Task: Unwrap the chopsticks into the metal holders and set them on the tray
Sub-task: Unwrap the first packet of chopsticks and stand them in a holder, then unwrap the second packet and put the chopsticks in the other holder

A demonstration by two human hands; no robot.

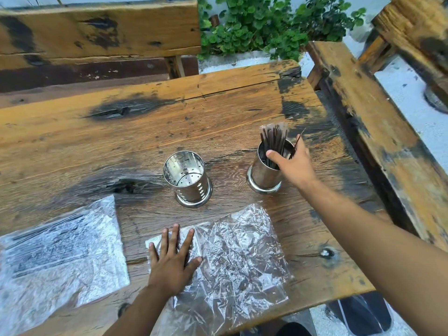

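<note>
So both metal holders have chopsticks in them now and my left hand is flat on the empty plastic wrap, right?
Not quite. The head view shows only the right holder has chopsticks; the left holder is empty. Your left hand does lie flat on the plastic wrap.

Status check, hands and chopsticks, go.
Right hand at the filled holder, settling chopsticks. Left hand flat on empty wrapper. Second holder empty.
</note>
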